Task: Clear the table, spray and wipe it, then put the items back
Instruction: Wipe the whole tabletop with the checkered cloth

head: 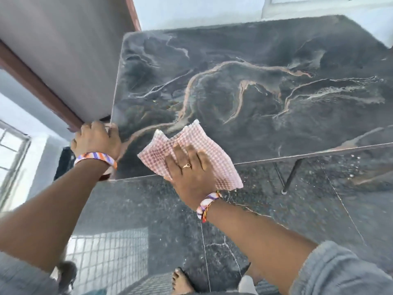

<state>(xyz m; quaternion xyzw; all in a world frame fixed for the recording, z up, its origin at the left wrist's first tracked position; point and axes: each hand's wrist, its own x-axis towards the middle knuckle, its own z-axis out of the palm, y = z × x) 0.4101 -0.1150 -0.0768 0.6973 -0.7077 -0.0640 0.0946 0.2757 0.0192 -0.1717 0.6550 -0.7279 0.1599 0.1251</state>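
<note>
Feet: bare foot [180, 282] stood on the dark speckled floor [161, 211] at the bottom edge of the view; the other foot was blurred.
Sleeve: grey sleeve [340, 271] covered the right upper arm.
Wristbands: striped orange, purple and white band [207, 206] sat on the right wrist; a like band [95, 159] sat on the left wrist.
Right hand: right hand [189, 173] lay flat with straight fingers, pressing down on the cloth; a ring [186, 166] showed on one finger.
Cloth: pink checked wiping cloth [204, 150] lay spread under the right hand at the near edge of the table, one corner hanging past the edge.
Left hand: left hand [96, 138] curled its fingers over the table's near left corner, gripping it.
Table: dark marble-patterned table [244, 81] with pale and orange veins carried only the cloth; a thin black leg [292, 174] showed below the right side.
Wall: grey wall [63, 45] with a brown trim strip stood just beside the table's left edge.
Window: barred window [12, 158] was at far left.
</note>
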